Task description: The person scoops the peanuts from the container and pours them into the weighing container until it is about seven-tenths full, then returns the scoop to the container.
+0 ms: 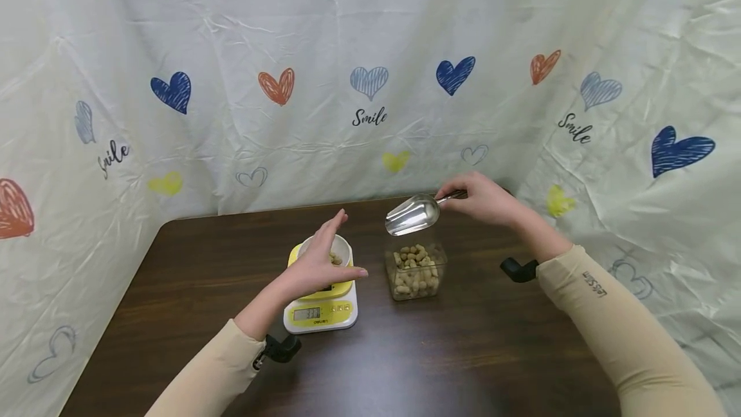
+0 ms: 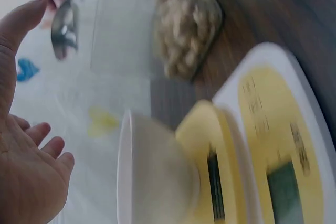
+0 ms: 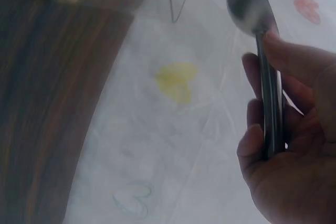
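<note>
A metal scoop (image 1: 414,213) hangs in the air above a clear plastic container (image 1: 442,261) of unshelled peanuts (image 1: 414,272). My right hand (image 1: 479,198) grips its handle (image 3: 271,98), the fingers curled round it in the right wrist view. No peanuts show in the scoop's bowl. My left hand (image 1: 315,269) hovers over a yellow and white kitchen scale (image 1: 323,315), thumb and fingers spread apart. On the scale stands a white bowl (image 2: 152,171) with a few peanuts visible inside; the left hand partly hides it in the head view. The display's digits are too small to read.
A dark wooden table (image 1: 405,365) carries the scale and, to its right, the container. Behind the table's far edge hangs a white cloth (image 1: 324,166) printed with hearts. The container's clear walls rise above the peanuts.
</note>
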### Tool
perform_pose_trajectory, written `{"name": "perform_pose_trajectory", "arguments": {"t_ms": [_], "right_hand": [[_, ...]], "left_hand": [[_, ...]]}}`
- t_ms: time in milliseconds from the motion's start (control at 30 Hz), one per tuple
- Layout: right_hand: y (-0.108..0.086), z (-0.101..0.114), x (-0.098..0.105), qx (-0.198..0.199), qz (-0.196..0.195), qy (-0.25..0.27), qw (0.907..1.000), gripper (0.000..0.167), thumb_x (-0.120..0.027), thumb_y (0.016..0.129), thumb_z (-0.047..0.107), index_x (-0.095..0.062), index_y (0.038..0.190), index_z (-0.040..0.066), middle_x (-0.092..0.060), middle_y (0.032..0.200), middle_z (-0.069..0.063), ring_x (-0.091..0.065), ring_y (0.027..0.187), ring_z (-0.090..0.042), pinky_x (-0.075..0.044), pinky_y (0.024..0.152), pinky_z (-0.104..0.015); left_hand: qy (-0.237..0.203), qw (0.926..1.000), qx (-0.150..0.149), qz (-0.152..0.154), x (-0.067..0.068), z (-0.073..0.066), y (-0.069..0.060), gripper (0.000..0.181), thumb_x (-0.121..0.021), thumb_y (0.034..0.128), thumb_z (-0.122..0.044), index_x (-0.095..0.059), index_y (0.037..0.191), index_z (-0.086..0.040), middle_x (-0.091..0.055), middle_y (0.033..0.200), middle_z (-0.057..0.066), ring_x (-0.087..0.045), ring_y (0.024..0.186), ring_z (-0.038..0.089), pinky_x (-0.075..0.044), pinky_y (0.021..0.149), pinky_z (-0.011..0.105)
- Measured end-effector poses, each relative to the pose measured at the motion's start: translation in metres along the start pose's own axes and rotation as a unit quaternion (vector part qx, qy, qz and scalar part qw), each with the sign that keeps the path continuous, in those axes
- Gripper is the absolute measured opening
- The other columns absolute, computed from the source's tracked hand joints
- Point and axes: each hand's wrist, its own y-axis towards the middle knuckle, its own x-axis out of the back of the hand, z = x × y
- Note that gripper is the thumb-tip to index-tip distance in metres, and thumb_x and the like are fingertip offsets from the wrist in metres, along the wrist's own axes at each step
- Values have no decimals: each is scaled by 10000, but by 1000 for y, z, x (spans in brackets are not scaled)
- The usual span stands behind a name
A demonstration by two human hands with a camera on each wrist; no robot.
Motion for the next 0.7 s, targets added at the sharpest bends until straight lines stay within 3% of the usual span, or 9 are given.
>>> {"name": "perform_pose_trajectory", "arguments": {"t_ms": [167, 367, 500, 700], "right_hand": [[-3, -6, 3, -60, 156, -197, 9997, 152, -730, 977, 197, -780, 1117, 166, -728, 1129, -4, -629, 943, -195, -485, 794, -426], [-5, -8, 4, -75, 265, -500, 9984, 124, -755, 957, 218, -791, 1075, 225, -717, 1117, 36, -505, 1019, -222, -393, 858, -432], [-2, -7, 1, 35, 355, -577, 9977, 131, -767, 945, 195, -796, 1070, 217, -725, 1101, 49, -523, 1035, -216, -408, 881, -438], [1, -2, -7, 97, 363, -838, 9958, 127, -788, 925, 193, -801, 1049, 217, -729, 1078, 65, -477, 1028, -228, -369, 897, -440]], "left_hand": [[-217, 9995, -38, 227, -26, -12, 13, 1236, -864, 776, -549, -42, 1658, -276, -205, 1659, -68, -190, 1512, 142, -266, 1180, 480], [-227, 9988, 92, 422, -58, -14, 29, 1244, -859, 780, -536, -40, 1662, -219, -165, 1681, 37, -143, 1532, 205, -253, 1183, 490], [-178, 9985, 230, 468, -69, -13, 36, 1260, -853, 773, -556, -34, 1663, -202, -129, 1689, 75, -127, 1536, 227, -246, 1186, 489], [-204, 9979, 386, 474, -75, -11, 44, 1263, -865, 781, -515, -20, 1663, -192, -113, 1693, 107, -131, 1536, 262, -245, 1184, 512]]}}
